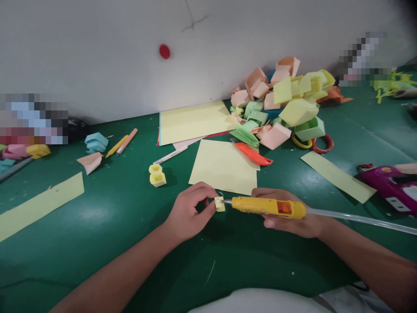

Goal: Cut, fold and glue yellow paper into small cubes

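Between the thumb and forefinger of my left hand is a small folded yellow paper piece. My right hand is closed round a yellow glue gun, whose metal nozzle points left and meets the paper piece, as far as I can see. A clear glue stick runs out of the gun's back end to the right. Left of my hands, a pair of small yellow paper boxes stands joined on the green table. A pale yellow sheet lies just beyond my hands.
Folded paper boxes are heaped at the back right. Nearby lie an orange-handled cutter, scissors, a paper strip and a purple device. A white pen and markers lie left. A white wall bounds the back.
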Action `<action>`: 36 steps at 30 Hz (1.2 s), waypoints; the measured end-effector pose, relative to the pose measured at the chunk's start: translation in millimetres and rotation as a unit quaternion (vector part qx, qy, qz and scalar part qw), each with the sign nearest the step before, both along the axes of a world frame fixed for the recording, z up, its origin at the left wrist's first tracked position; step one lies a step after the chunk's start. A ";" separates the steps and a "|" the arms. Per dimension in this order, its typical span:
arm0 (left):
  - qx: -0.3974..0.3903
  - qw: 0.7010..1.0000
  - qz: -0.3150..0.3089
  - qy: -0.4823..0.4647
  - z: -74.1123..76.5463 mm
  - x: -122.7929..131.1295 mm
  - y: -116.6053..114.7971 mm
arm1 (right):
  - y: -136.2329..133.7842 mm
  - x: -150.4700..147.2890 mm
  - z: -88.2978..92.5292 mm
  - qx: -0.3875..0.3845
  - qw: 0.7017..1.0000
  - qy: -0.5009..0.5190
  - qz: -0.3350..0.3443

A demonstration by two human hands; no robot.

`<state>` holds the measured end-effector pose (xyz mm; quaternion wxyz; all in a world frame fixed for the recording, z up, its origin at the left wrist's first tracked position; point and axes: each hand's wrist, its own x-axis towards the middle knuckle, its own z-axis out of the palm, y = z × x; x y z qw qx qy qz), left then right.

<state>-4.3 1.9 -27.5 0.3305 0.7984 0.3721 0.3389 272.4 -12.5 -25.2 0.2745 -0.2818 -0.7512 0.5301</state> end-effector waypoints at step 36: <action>0.002 1.000 0.005 -0.007 0.0 -0.8 0.4 | 0.5 0.6 -0.6 0.005 1.000 -0.005 0.002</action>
